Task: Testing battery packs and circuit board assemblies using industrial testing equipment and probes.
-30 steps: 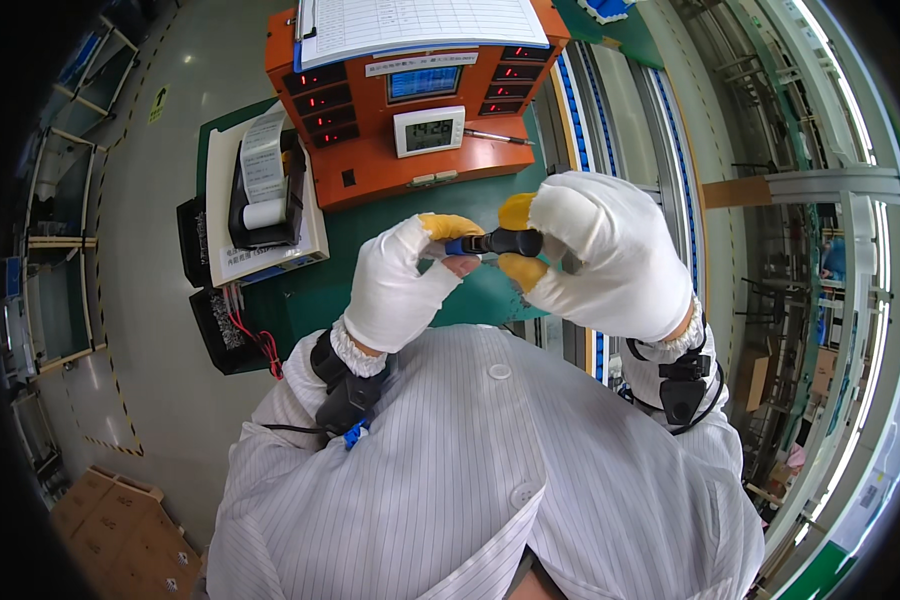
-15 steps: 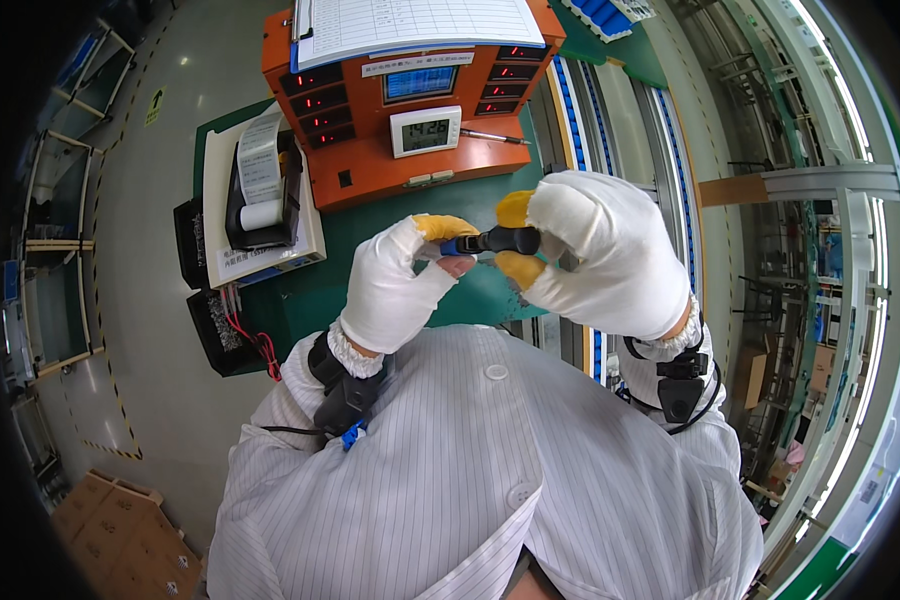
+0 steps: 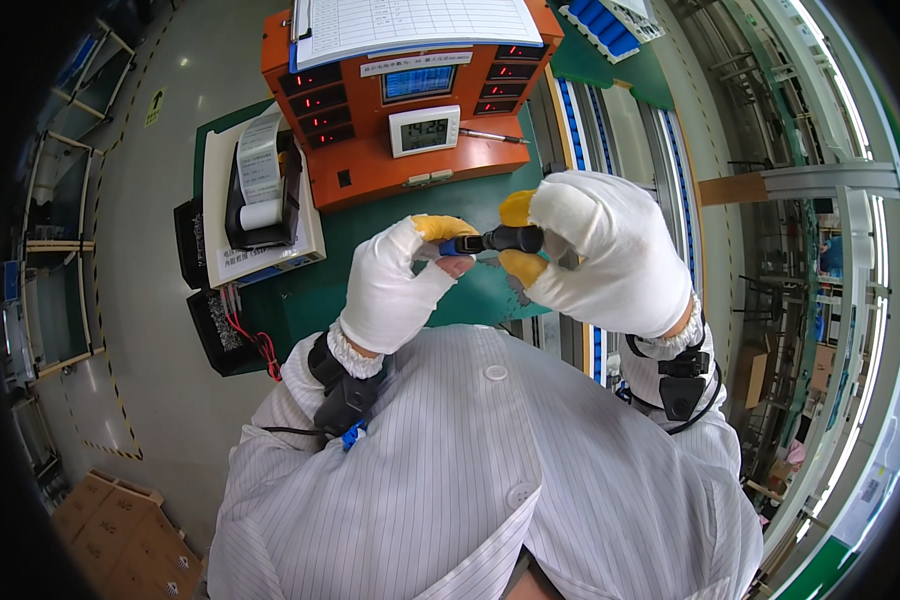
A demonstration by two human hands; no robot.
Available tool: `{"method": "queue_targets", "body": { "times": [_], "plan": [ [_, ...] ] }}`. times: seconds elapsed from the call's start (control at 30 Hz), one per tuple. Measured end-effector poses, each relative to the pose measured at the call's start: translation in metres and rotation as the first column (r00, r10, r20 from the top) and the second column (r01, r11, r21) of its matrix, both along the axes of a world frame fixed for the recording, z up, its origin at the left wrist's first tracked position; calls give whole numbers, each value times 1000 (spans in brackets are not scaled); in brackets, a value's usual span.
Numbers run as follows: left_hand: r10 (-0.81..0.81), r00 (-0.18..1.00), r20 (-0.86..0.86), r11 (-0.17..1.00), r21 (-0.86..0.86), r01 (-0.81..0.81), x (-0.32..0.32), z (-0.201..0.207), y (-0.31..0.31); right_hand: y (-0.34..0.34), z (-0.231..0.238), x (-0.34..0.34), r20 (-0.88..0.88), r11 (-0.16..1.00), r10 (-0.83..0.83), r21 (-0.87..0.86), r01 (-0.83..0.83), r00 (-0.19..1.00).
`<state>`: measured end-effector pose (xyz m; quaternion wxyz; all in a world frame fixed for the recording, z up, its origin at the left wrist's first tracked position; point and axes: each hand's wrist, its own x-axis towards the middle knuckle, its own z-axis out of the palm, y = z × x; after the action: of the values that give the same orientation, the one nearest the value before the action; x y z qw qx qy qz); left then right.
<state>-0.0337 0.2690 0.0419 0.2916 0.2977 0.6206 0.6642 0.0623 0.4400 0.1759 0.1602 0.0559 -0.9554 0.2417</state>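
Observation:
A short black cylindrical piece with a blue end (image 3: 507, 239) lies level between my two hands, in front of my chest. My left hand (image 3: 395, 285), in a white glove with yellow fingertips, pinches its blue end between thumb and forefinger; part of a bare-looking fingertip shows below. My right hand (image 3: 610, 255), gloved the same way, curves around the thicker black end, its yellow fingertips above and below it. I cannot make out what kind of piece it is. The right palm hides its far end.
Ahead stands an orange test box (image 3: 420, 185) with displays, bearing a clipboard (image 3: 420, 25), a white digital clock (image 3: 425, 131) and a pen (image 3: 495, 136). A label printer (image 3: 265, 195) is at left, near black bins (image 3: 220, 335) and red wires. Rails with blue strips run at right, below a tray of blue cylinders (image 3: 605, 25).
The tray of blue cylinders at the far right has shifted nearer and a little to the right. My right hand and the black piece have moved very slightly rightward; my left hand looks still.

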Motion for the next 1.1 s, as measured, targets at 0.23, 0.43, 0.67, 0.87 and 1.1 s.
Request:
{"method": "queue_targets", "body": {
  "times": [0.23, 0.43, 0.67, 0.87, 1.1],
  "plan": [
    [4, 1000, 6, 1000, -3, -4, 1, 2, -1, -2, 6, 2, 47, 999, -36, -24, 37, 998],
    [5, 1000, 8, 1000, 12, -5, 3, 1, -1, 1, 5, 7, -24, 999, -23, -47, 22, 999],
    [0, 1000, -14, 1000, 14, 0, 4, 2, -1, -2, 6, 7, 52, 997, -28, -75, 32, 998],
    [5, 1000, 0, 1000, 11, -5, 5, 3, -2, -4, 5, 8, 60, 997, -22, -70, 26, 998],
    [8, 1000, 30, 999, 42, -9, 7, 4, -3, 0, 10, 14, 50, 992, -28, -118, 34, 998]
  ]
}}
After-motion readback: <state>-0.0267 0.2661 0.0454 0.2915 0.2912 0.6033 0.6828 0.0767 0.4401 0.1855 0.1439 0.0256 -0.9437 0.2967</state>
